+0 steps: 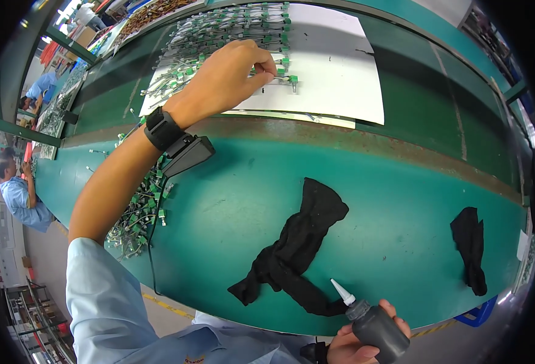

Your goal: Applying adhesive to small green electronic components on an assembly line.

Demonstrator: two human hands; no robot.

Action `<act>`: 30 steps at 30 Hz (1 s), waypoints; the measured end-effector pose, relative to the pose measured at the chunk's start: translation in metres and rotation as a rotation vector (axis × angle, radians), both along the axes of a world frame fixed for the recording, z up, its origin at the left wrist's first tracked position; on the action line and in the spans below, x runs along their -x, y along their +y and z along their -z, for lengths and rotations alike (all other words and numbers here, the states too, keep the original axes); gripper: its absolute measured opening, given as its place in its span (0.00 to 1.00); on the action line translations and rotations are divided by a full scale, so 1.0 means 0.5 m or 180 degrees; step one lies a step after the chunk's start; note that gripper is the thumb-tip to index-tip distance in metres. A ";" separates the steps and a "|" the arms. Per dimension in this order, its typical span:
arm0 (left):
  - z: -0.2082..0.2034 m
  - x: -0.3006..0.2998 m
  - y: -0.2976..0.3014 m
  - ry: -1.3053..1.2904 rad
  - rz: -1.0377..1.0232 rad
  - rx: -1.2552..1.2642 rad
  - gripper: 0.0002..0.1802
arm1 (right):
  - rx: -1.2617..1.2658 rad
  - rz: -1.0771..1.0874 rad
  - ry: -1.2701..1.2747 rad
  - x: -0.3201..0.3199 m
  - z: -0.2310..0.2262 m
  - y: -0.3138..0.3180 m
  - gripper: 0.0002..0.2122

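Fingers of the left hand (pixel 228 76) pinch a thin grey wire lead with a green plastic end (pixel 292 79) over a flat white sheet (pixel 340 54); likely light, bendy, best held near that end. The right hand (pixel 347 348) grips a dark-grey, white-nozzled bottle (pixel 380 332) round its body, probably squeezable.

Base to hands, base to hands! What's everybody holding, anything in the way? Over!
Left hand: pinching green-ended piece at white sheet. Right hand: holding dark bottle, white nozzle on. Black cloth on green table beside bottle; nothing seen blocking either hand.
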State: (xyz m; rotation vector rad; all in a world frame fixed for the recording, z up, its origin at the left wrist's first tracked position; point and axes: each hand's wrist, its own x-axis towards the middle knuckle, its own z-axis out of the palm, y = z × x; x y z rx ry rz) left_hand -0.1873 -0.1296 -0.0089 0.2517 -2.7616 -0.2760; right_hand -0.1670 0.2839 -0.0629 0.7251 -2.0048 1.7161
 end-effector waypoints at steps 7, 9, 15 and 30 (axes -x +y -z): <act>0.002 -0.011 0.002 -0.0174 -0.0101 -0.0121 0.07 | 0.0041 0.0028 -0.0084 -0.004 -0.007 -0.008 0.26; 0.007 -0.011 -0.001 -0.0169 -0.0097 -0.0098 0.07 | 0.0153 0.0069 -0.0144 -0.007 -0.003 -0.011 0.26; 0.006 -0.009 -0.005 -0.0162 -0.0151 -0.0102 0.07 | 0.0110 0.0117 -0.0169 -0.009 -0.003 -0.009 0.26; 0.006 -0.027 -0.025 -0.0165 -0.0196 -0.0234 0.07 | 0.0207 -0.0063 -0.0247 -0.012 0.000 -0.004 0.26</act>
